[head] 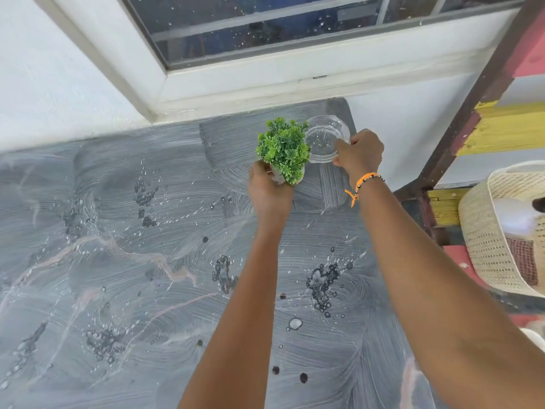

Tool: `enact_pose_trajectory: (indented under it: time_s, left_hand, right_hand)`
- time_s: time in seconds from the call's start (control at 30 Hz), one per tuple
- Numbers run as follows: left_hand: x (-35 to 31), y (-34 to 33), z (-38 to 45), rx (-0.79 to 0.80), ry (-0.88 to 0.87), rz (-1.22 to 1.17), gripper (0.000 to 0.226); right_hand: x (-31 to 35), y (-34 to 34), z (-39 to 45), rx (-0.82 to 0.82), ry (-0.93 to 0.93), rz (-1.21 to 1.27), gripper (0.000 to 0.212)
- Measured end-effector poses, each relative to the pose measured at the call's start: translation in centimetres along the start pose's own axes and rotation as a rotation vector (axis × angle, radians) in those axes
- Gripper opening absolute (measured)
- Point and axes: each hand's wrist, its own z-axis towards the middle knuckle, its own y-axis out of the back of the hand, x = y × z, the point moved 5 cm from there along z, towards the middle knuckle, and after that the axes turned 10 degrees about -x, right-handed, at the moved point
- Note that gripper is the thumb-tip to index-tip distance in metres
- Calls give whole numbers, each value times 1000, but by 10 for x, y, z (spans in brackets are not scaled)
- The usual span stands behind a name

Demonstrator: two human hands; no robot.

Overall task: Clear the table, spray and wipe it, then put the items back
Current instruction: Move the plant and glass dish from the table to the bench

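I am holding the small potted plant [283, 149] in my left hand [269, 191], fingers wrapped round its pale pot from below, and gripping the clear glass dish [326, 140] by its near rim with my right hand [358, 153], fingers pinched closed on the edge. Both are at the far right corner of the desk [132, 261], just beside each other, leaves overlapping the dish's left rim. The surface is streaked with wipe swirls and wet patches, so I am judging this as the putting-back stage.

To do it well, I am aiming to settle the dish flat first, since glass on a damp top may slide; whether it is already resting on the desk or hovering just above it I cannot quite tell from here. Then I am lowering the pot upright next to it, keeping the foliage off the dish, and releasing only once each sits steady. The woven basket [483, 231] at the right is staying out of my way.
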Motion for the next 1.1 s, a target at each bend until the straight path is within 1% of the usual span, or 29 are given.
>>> enact_pose_trajectory:
  time_s: [0.1,0.2,0.33,0.4,0.47,0.5,0.6,0.83,1.0,1.1]
  left_hand:
    - [-3,-1,-28,-5,1,-53,41]
    - [-11,-7,-65,11,17,-118,42]
    - [-21,-22,-127,92,78,-222,52]
    - [-28,-32,-159,140,46,-209,48]
    - [-35,-46,-192,204,52,-227,41]
    - [-39,-54,-209,225,51,-221,41]
    - [-54,-86,-265,306,17,-153,45]
    - [-74,-170,-385,499,-59,-44,42]
    - [-64,-235,-451,624,-79,35,44]
    - [-48,-281,-484,704,-25,69,55]
  right_hand:
    - [-14,29,-13,-10,15,37,25]
    - [-30,73,-20,-45,42,47,15]
    - [-56,144,-26,-86,61,64,17]
    - [-76,182,-26,-96,54,69,18]
    - [-97,222,-27,-119,37,54,18]
    - [-110,244,-27,-143,31,38,19]
    - [-150,315,-26,-215,20,-25,22]
    - [-251,446,-8,-347,-84,-64,14]
    - [-329,525,18,-434,-165,-133,11]
    - [-380,557,34,-469,-241,-147,12]
